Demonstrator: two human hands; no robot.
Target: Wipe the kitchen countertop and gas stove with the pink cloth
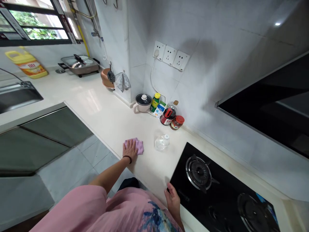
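Observation:
My left hand (129,149) lies flat, fingers spread, on a pink cloth (138,145) near the front edge of the white countertop (101,109). My right hand (172,199) rests at the counter's front edge, fingers against the near left corner of the black gas hob (217,190); it holds nothing that I can see. A clear glass jar (161,142) lies on the counter just right of the cloth.
Against the tiled wall stand a small lidded pot (142,103), a green bottle (154,102), a carton (159,109), a dark sauce bottle (169,114) and a red-lidded jar (177,122). Farther left are an electric pan (79,64), a yellow oil jug (27,64) and a sink (16,95).

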